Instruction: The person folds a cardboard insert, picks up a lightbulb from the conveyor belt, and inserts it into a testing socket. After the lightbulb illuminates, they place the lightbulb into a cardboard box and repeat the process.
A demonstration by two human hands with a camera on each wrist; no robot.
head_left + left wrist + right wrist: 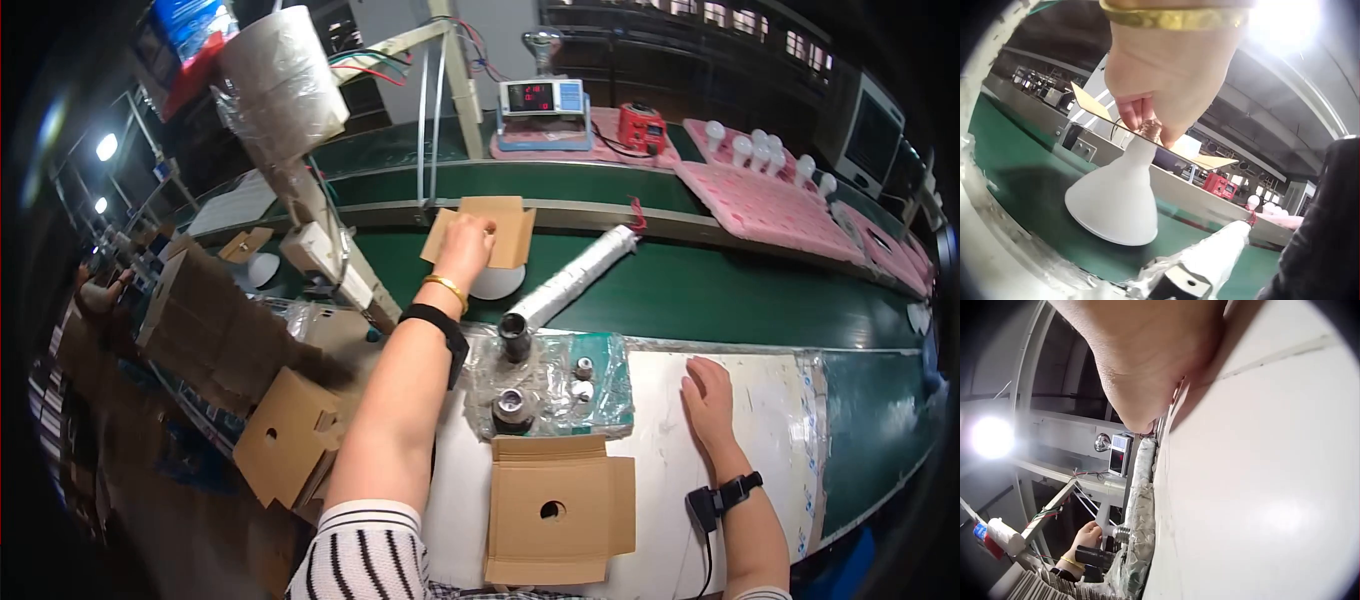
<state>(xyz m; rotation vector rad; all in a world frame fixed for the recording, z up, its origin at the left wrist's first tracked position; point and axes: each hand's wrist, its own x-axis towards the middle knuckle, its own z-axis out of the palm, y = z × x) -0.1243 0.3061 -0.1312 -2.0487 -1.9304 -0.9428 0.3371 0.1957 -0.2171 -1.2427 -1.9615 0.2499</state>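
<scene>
My left hand (463, 250) is stretched out over the green conveyor belt and pinches the copper-coloured screw base (1150, 130) of a white reflector light bulb (1116, 200). The bulb tilts, its wide face down towards the belt. A folded cardboard piece (512, 225) sits around the bulb's neck, just under the fingers. My right hand (710, 400) rests on the white tabletop (660, 390), fingers extended, holding nothing. In front of the body lies a flat cardboard piece (570, 500) with a round hole. Bulb sockets (512, 405) stand on a plastic-wrapped board between the hands.
A wrapped white tube (585, 275) slants across the belt beside the bulb. Stacked cardboard pieces (285, 435) stand at the left, near a post. Behind the belt are a meter (541, 98), a red device (641, 128) and pink foam (760, 200) with several bulbs.
</scene>
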